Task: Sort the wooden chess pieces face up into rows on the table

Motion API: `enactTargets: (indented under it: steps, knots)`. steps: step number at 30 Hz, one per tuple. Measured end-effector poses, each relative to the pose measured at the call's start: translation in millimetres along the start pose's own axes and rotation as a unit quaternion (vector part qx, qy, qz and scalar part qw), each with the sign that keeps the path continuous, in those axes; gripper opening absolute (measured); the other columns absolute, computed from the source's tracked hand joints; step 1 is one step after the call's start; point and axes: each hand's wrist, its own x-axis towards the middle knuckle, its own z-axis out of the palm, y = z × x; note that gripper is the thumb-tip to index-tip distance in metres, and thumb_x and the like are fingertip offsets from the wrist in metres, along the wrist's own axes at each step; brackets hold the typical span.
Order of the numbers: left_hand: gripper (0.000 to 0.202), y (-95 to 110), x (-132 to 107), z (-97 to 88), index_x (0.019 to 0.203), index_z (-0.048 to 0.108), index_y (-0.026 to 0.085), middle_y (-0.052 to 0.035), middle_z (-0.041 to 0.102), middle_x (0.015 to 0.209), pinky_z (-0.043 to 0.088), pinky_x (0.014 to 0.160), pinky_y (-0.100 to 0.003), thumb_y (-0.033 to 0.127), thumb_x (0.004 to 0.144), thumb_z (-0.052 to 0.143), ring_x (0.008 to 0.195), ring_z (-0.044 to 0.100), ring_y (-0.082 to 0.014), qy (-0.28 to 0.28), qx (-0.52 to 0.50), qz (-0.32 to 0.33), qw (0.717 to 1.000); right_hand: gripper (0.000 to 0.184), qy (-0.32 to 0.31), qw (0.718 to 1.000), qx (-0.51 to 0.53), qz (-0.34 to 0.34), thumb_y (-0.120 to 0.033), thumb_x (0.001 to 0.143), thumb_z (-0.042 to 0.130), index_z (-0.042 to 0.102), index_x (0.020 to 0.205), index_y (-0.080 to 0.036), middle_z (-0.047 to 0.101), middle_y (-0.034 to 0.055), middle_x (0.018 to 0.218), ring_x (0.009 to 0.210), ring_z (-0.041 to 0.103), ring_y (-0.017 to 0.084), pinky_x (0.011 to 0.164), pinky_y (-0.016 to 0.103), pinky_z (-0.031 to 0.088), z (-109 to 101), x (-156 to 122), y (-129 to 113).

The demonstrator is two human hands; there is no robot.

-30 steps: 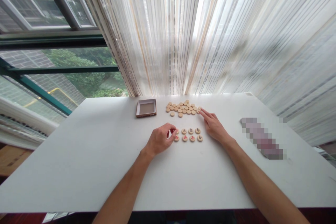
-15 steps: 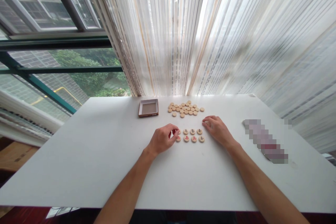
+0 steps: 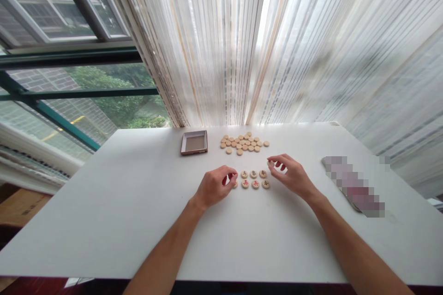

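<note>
Two short rows of round wooden xiangqi pieces (image 3: 254,174) lie face up on the white table (image 3: 221,235), some with dark characters and some with red ones. At their left end is my left hand (image 3: 215,185), thumb and forefinger pinched around the end of the far row; the piece there is almost hidden by the fingertips. A near-row piece (image 3: 235,185) is partly covered by that thumb. Beyond the right end, my right hand (image 3: 289,173) pinches one piece (image 3: 270,163) between thumb and forefinger, its other fingers curled.
A loose cluster of blank-looking pieces (image 3: 244,142) lies farther back. To its left stands a shallow open box (image 3: 194,152). A blurred-out flat object (image 3: 355,186) lies at the right. Behind the table hang striped sheer curtains (image 3: 214,55), beside a window on the left.
My right hand has turned and drawn slightly right, and the piece in its fingertips now shows. The left hand stays at the row's end, its fingers covering the piece there more.
</note>
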Motion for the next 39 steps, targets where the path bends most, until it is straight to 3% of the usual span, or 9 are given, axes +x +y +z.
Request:
enactTargets:
  steps: [3, 9, 14, 23, 31, 39]
  knots:
    - [0.012, 5.5, -1.1, 4.2, 0.102, 0.064, 0.02, -0.0019, 0.068, 0.09, 0.05, 0.063, -0.023, 0.024, 0.093, 0.057, 0.063, 0.058, -0.0096, 0.004, -0.03, 0.018, 0.999, 0.023, -0.026, 0.995, 0.091, -0.035, -0.031, 0.09, 0.061, 0.064, 0.113, -0.025, 0.065, 0.006, 0.1, 0.082, 0.064, 0.019, 0.07, 0.033, 0.056, 9.8, -5.1, -25.4]
    - [0.023, 14.2, -3.5, 14.1, 0.115, 0.061, 0.022, -0.0056, 0.067, 0.109, 0.058, 0.068, -0.026, 0.022, 0.092, 0.06, 0.074, 0.065, -0.011, -0.005, -0.086, 0.065, 0.994, 0.018, -0.072, 0.977, 0.193, -0.06, -0.024, 0.089, 0.062, 0.061, 0.107, -0.023, 0.066, 0.0045, 0.097, 0.08, 0.064, 0.017, 0.073, 0.033, 0.057, 24.1, -16.1, -55.0]
    - [0.024, 14.1, -4.1, 17.5, 0.117, 0.061, 0.022, -0.0066, 0.067, 0.111, 0.061, 0.072, -0.027, 0.018, 0.094, 0.056, 0.083, 0.068, -0.0135, -0.005, -0.103, 0.079, 0.992, 0.02, -0.071, 0.968, 0.232, -0.059, -0.021, 0.089, 0.062, 0.061, 0.109, -0.023, 0.066, 0.005, 0.098, 0.083, 0.065, 0.018, 0.075, 0.034, 0.058, 26.0, -17.6, -55.6]
    - [0.023, 12.1, -4.3, 17.4, 0.117, 0.06, 0.022, -0.0067, 0.069, 0.117, 0.062, 0.073, -0.028, 0.018, 0.094, 0.057, 0.092, 0.07, -0.0163, -0.006, -0.127, 0.075, 0.989, 0.025, -0.04, 0.973, 0.207, -0.097, -0.015, 0.088, 0.062, 0.063, 0.111, -0.025, 0.069, 0.0054, 0.109, 0.092, 0.067, 0.019, 0.08, 0.034, 0.058, 29.9, -19.1, -57.8]
    - [0.025, 8.6, -4.8, 21.1, 0.119, 0.063, 0.023, -0.0068, 0.069, 0.119, 0.063, 0.071, -0.029, 0.02, 0.094, 0.059, 0.088, 0.072, -0.0158, 0.011, -0.116, 0.075, 0.99, 0.023, -0.028, 0.972, 0.204, -0.115, -0.013, 0.088, 0.062, 0.066, 0.108, -0.025, 0.069, 0.0076, 0.113, 0.107, 0.067, 0.022, 0.079, 0.032, 0.059, 31.7, -20.0, -56.1]
    - [0.028, 10.2, -4.4, 19.8, 0.122, 0.062, 0.024, -0.0054, 0.071, 0.116, 0.062, 0.072, -0.027, 0.019, 0.094, 0.058, 0.079, 0.071, -0.0126, 0.018, -0.103, 0.074, 0.992, 0.018, -0.027, 0.971, 0.218, -0.096, -0.019, 0.092, 0.061, 0.066, 0.109, -0.024, 0.07, 0.0085, 0.113, 0.102, 0.069, 0.021, 0.079, 0.032, 0.06, 31.5, -20.2, -57.2]
